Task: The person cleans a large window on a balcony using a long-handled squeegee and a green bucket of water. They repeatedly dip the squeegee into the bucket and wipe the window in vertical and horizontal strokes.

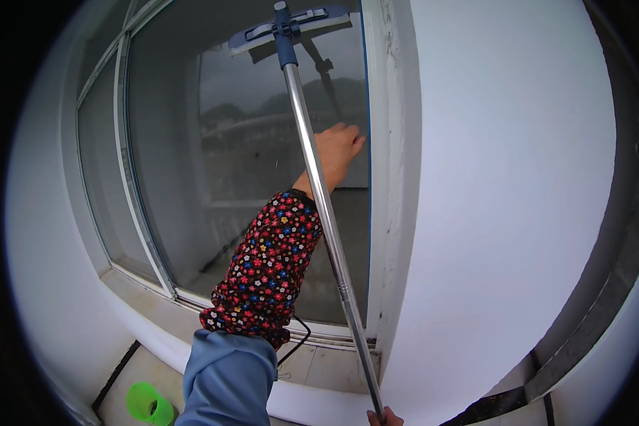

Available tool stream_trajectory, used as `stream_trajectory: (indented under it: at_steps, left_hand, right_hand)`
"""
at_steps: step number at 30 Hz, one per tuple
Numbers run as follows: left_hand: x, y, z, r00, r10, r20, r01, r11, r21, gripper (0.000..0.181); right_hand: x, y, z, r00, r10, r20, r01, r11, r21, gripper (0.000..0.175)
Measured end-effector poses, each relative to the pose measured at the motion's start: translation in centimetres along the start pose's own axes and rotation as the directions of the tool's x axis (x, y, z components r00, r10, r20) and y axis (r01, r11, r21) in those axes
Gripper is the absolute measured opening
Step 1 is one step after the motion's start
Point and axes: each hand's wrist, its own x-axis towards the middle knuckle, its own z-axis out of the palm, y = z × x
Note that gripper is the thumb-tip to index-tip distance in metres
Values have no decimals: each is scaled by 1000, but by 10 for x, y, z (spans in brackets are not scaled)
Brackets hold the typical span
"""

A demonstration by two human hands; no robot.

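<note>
My left hand point(341, 149) is raised against the window glass point(255, 144), its fingers curled and their tips hidden. A sleeve cover with small flowers point(266, 261) covers that forearm, over a blue sleeve. At the bottom edge my right hand point(386, 416) is closed round the lower part of a shiny metal pole point(327, 213). The pole slants up in front of my left wrist. At its top a blue-grey window squeegee head point(290, 26) lies across the upper part of the pane.
White window frame strips point(122, 133) divide the panes. Below runs a tiled sill point(335, 367) with a sliding track. A green plastic bucket point(149, 404) stands on the floor at lower left. A white wall point(500, 186) rises on the right. A black curved cord or handle point(304, 338) shows beside my sleeve.
</note>
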Motion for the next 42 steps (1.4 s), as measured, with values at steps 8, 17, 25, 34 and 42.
stream_trajectory:
  at_steps: [8,17,25,34,42]
  left_hand:
    - [-7,-14,11,994,-54,-93,52,998,-24,13]
    - [-108,-84,-24,814,-522,-254,521,850,-79,38]
    - [-102,-89,-29,881,-421,-218,416,907,-73,28]
    - [-103,-84,-33,916,-393,-75,388,919,-76,14]
    - [-100,-88,-32,936,-349,-47,343,934,-101,15]
  right_hand:
    - [-5,-15,-2,1000,-21,-10,20,999,-40,35]
    - [-11,-2,-21,998,55,-42,-59,991,-121,33]
    - [-13,15,-37,999,31,-29,-34,991,-131,32]
    - [-6,35,-32,997,77,-3,-77,993,-90,29]
    - [-3,34,-37,998,65,-1,-64,995,-71,29]
